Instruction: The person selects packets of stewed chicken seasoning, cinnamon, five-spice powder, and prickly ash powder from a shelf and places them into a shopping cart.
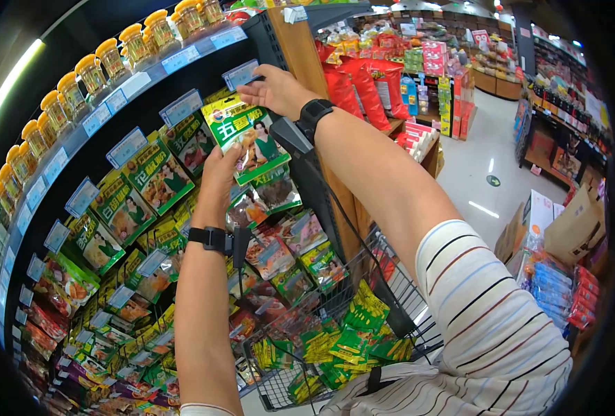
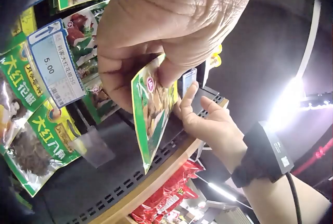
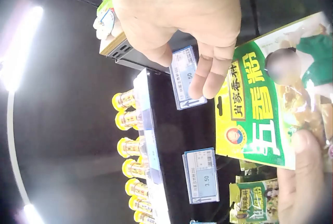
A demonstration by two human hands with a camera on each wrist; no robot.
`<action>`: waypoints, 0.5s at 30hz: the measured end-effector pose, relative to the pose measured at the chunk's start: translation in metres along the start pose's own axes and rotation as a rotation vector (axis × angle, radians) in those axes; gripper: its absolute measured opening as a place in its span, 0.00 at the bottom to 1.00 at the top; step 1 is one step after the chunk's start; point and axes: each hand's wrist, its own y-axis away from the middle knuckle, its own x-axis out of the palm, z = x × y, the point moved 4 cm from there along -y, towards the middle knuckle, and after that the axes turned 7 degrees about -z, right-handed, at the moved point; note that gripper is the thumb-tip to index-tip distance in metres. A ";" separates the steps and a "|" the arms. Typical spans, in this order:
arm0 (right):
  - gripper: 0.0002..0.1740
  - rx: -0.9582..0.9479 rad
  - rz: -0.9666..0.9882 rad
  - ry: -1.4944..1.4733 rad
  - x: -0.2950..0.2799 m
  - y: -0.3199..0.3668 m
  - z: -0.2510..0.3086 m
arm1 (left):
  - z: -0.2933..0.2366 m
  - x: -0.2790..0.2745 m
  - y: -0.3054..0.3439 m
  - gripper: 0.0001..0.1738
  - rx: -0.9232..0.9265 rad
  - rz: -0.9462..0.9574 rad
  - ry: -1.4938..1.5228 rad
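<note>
My left hand [image 1: 218, 177] pinches a green-and-yellow five-spice powder packet [image 1: 257, 135] by its lower part, thumb across the front. The packet is held upright before the hanging rows; its printed front and the hang hole in its top edge [image 3: 220, 105] show in the right wrist view. Just above that edge is my right hand [image 1: 279, 91], fingers loosely bent with nothing between them, beside a price tag [image 1: 241, 74] at the end of the rack. In the left wrist view the packet [image 2: 153, 107] appears nearly edge-on under the left hand [image 2: 171, 21].
Spice packets [image 1: 158, 173] hang in several rows to the left, with price tags [image 1: 127, 148] in front. Yellow-lidded jars [image 1: 89, 73] line the shelf above. A wire cart [image 1: 276, 385] below holds several green-and-yellow packets [image 1: 352, 343]. A wooden post [image 1: 293, 48] edges the rack.
</note>
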 end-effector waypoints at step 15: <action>0.22 -0.206 0.044 0.422 0.011 0.019 0.047 | 0.007 0.014 -0.013 0.20 0.062 0.000 0.006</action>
